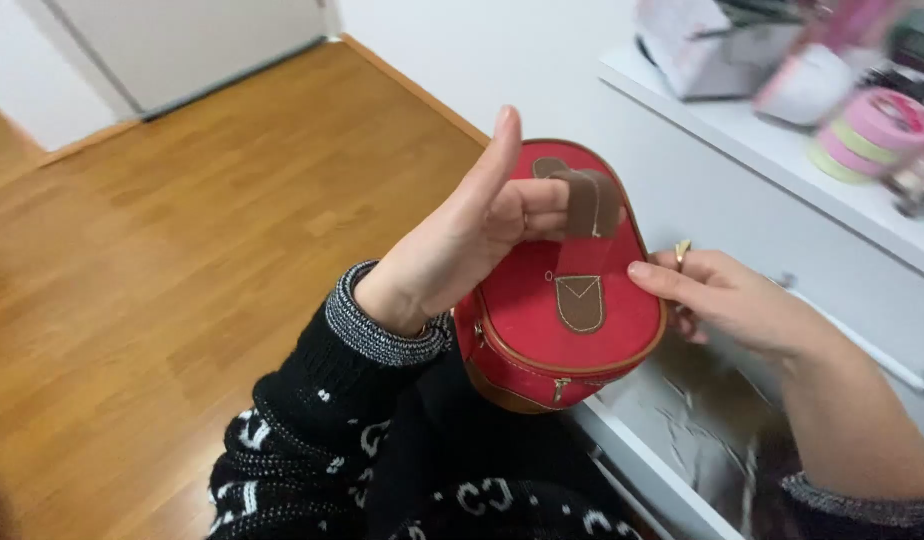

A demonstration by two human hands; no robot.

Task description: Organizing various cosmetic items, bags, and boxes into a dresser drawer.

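Holding a red oval zip case [567,300] by its brown strap handle [590,203], the left hand [462,245] has its fingers hooked under the strap and thumb raised. Right of the case, the right hand [727,300] rests a loosely extended fingertip on the lid's edge, above an open white drawer [652,465]. The case's long axis runs up and away; its underside is hidden, and the shelf items [862,125] beyond it are blurred.

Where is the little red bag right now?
The red bag is mid-picture, held up between the left hand and right hand, beside the white drawers.

Shelf clutter [862,110] blurred, left fingers [542,205] under brown strap [589,203] — drawer contents [702,430] unclear
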